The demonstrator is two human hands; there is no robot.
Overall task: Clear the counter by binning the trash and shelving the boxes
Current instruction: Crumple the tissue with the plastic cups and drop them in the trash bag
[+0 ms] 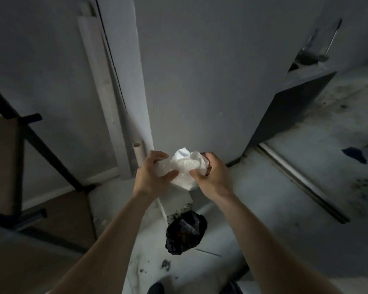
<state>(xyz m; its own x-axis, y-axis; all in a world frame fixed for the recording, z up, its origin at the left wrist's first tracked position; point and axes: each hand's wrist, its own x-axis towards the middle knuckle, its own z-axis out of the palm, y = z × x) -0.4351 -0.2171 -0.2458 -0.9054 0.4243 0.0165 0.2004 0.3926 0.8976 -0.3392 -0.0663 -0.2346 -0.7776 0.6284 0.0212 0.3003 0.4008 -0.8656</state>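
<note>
Hands, two: left hand (152,174) and right hand (210,177), both with fingers curled onto one white wad (184,166), held between them in front of the wall.
White wad, one: crumpled, thin, soft-looking sheet; paper or plastic cannot be told.
Black bag (185,233), one: glossy, wrinkled plastic, bunched into a lump on the floor below the hands.
Pale tube (137,154), one: round, hollow, leaning upright at the wall.
Floor (306,187): pale, hard, smudged with dark stains.
Black metal frame (28,132), one: straight bars, at left.
</note>
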